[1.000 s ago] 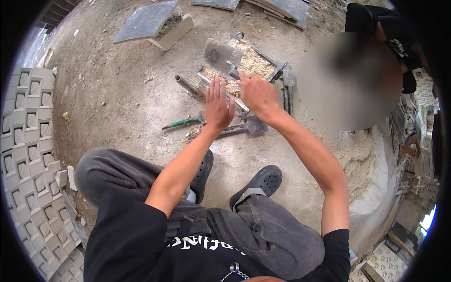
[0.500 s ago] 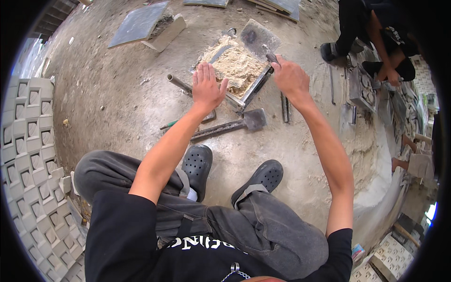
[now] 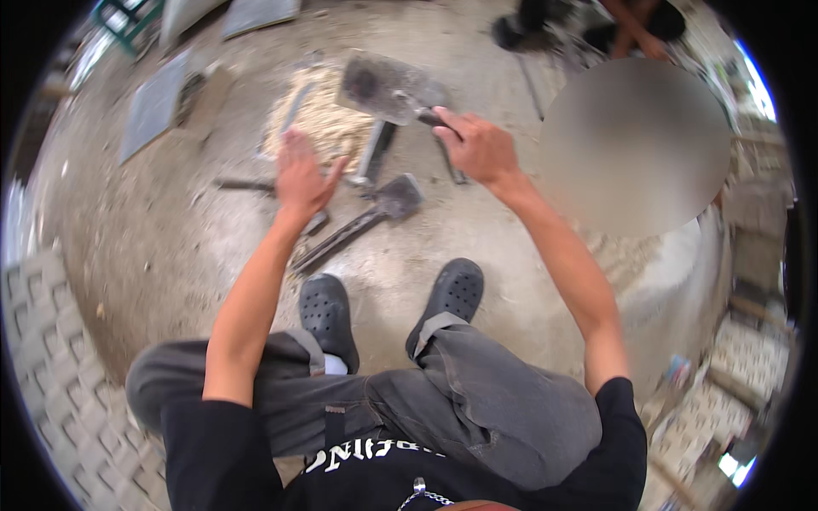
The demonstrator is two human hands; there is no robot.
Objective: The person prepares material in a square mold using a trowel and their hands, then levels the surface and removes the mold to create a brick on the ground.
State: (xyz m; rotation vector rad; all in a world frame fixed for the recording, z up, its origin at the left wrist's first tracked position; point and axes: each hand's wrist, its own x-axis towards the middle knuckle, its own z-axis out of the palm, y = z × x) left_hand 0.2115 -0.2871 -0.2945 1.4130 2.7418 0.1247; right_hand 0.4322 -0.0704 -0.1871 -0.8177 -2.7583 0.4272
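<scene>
R hand point(image 3: 481, 149) fingers wrapped on trowel point(image 3: 388, 88), blade level, prob. to carry mix; L hand point(image 3: 300, 175) fingers spread above floor point(image 3: 153, 247).

Your trowel point(image 3: 388, 87) is dull grey, over a pale tan mix point(image 3: 319, 119). Your clogs point(image 3: 328, 315) are black, trousers point(image 3: 477, 400) grey. The floor point(image 3: 153, 230) is dusty beige.

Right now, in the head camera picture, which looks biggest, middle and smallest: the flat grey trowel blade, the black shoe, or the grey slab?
1. Grey slab, biggest.
2. Trowel blade, held by the right hand.
3. Black shoe, roughly like the blade, so unsure. It sits nearer the camera, and the fisheye bends sizes.
</scene>
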